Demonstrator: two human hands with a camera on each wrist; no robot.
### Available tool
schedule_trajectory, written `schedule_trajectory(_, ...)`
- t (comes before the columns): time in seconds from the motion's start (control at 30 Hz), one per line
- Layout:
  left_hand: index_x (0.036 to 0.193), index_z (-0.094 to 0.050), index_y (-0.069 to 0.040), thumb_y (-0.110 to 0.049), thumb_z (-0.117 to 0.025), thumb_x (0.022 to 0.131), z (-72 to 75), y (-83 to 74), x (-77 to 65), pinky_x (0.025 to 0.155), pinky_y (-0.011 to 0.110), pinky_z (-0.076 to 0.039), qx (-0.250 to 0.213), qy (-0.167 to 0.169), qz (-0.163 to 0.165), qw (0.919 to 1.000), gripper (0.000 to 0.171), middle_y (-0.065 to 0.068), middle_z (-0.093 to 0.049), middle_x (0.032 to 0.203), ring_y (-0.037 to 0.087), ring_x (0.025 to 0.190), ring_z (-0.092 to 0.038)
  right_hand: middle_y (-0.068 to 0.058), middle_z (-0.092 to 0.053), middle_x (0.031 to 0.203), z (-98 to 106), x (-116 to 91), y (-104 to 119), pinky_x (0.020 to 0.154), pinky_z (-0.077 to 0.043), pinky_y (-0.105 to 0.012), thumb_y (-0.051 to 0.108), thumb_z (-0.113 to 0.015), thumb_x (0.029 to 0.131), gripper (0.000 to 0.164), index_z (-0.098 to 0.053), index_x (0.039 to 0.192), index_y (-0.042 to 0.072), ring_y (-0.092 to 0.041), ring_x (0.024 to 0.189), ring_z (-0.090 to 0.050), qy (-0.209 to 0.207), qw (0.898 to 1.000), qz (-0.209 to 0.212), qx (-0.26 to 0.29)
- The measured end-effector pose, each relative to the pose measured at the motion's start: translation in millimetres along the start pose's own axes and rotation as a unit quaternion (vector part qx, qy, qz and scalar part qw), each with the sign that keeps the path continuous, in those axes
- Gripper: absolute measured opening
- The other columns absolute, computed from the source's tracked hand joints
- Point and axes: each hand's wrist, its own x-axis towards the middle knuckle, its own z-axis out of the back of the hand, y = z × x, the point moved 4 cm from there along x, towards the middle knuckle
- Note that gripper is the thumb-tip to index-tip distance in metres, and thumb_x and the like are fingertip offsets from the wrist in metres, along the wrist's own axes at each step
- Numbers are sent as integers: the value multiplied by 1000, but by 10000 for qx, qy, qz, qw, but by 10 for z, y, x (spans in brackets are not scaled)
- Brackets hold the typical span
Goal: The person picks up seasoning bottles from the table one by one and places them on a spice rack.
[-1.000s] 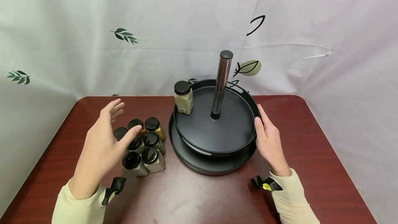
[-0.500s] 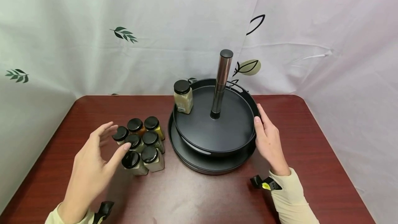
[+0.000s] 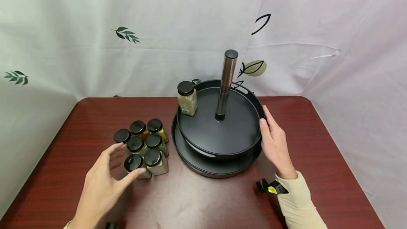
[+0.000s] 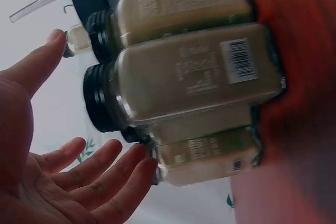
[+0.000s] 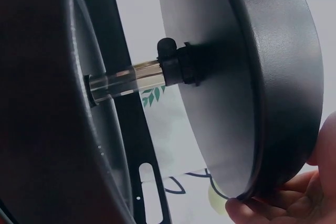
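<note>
Released, fingers parted, the left hand (image 3: 103, 183) is beside the clustered spice jars (image 3: 138, 145); the right hand (image 3: 276, 146) grasps the upper round tray (image 3: 203, 131) at its right side.

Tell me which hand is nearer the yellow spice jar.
Left. The left hand is in front and left of the yellow spice jar; the right hand, much farther right, holds the upper tray.
</note>
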Motion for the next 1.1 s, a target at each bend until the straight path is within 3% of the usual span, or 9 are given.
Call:
schedule_trajectory(0.3, 132, -45, -11, -45, -85, 57, -113, 50, -77, 73, 1, -38, 84, 75, 162, 9998, 91, 2, -54, 116, 20, 97, -59, 9, -35, 145, 8, -10, 0, 101, -32, -30, 30, -36, 101, 44, -31, 144, 28, -13, 128, -38, -20, 10000, 20, -64)
schedule_trajectory(0.47, 126, -49, -9, -43, -87, 56, -158, 81, -97, 72, 7, -41, 300, 19, -58, 9995, 87, 3, -55, 113, 20, 92, -60, 5, -39, 143, 20, -12, 13, 103, -31, -31, 29, -35, 101, 42, -36, 143, 24, -13, 128, -39, -115, 9999, 61, -101)
schedule_trajectory(0.6, 124, -50, -9, -41, -88, 55, -198, 101, -102, 72, 12, -42, 317, 0, -214, 9993, 85, 3, -55, 110, 20, 90, -60, 2, -43, 141, 33, -7, 24, 103, -30, -23, 27, -35, 101, 41, -41, 140, 16, -12, 128, -39, -237, 9995, 182, -97)
schedule_trajectory(0.7, 123, -50, -8, -39, -88, 54, -214, 103, -104, 70, 13, -43, 339, -9, -262, 9991, 85, 2, -55, 109, 20, 88, -60, 1, -45, 140, 43, -11, 23, 101, -29, -18, 26, -35, 102, 40, -44, 138, 12, -12, 126, -41, -308, 9990, 293, -102)
schedule_trajectory(0.93, 120, -51, -9, -37, -89, 53, -252, 127, -113, 69, 11, -42, 453, 19, -170, 9988, 83, 2, -54, 104, 19, 84, -60, 5, -46, 138, 50, -23, 1, 93, -33, -18, 22, -38, 100, 38, -46, 137, 17, -11, 119, -46, -296, 9995, 143, 27)
schedule_trajectory(1.1, 119, -51, -8, -38, -89, 53, -277, 165, -127, 68, 10, -42, 478, 83, -23, 9988, 82, 2, -55, 102, 22, 83, -62, -6, -53, 131, 71, -23, 80, 85, -35, -12, 15, -41, 99, 38, -44, 137, 13, -16, 108, -53, -173, 9992, 12, 358)
